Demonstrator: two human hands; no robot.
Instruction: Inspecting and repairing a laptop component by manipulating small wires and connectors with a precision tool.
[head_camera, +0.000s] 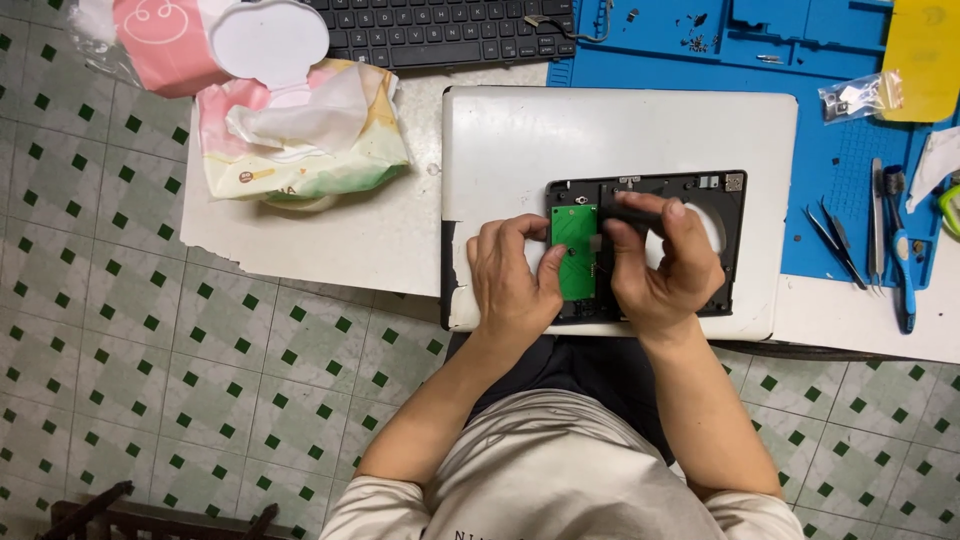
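Two hands: left hand (512, 285) touching green circuit board (574, 252).

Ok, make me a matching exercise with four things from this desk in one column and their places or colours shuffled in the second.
1. circuit board
2. wet wipes pack
3. keyboard
4. tweezers

A. on the blue mat, right side
B. green, under the left hand
C. black, top edge
D. open, left of the white laptop

Pairs: 1-B, 2-D, 3-C, 4-A

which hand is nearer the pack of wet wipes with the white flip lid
Left. The left hand rests on the small green circuit board, on the side toward the soft wet-wipe pack; the right hand is farther away, across the board.
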